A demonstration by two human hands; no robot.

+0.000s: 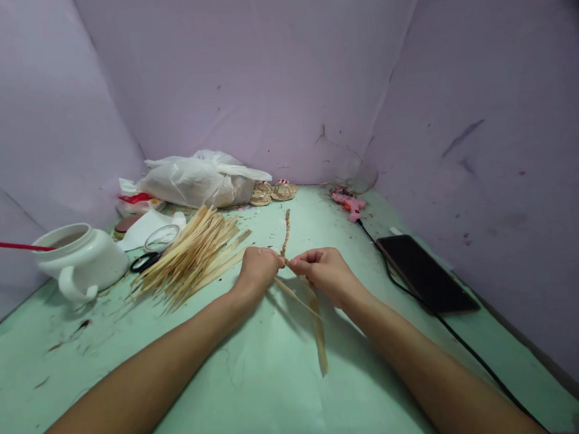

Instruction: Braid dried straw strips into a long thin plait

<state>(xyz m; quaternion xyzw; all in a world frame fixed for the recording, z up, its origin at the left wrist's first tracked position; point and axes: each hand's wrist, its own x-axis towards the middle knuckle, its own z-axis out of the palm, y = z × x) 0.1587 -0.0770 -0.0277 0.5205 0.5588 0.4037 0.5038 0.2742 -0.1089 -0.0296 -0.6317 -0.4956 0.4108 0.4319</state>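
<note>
Centre frame: left hand (259, 267) and right hand (320, 269) both pinched shut on a braided straw strip (285, 234), loose ends trailing toward lower centre. Straw pile (192, 255) left of centre. No legible writing anywhere.

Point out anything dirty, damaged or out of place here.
Dark smears and scraps soil the green table beside the white pot, and the purple wall carries dark streaks. The braid pinched by the left hand and right hand looks tidy.
</note>
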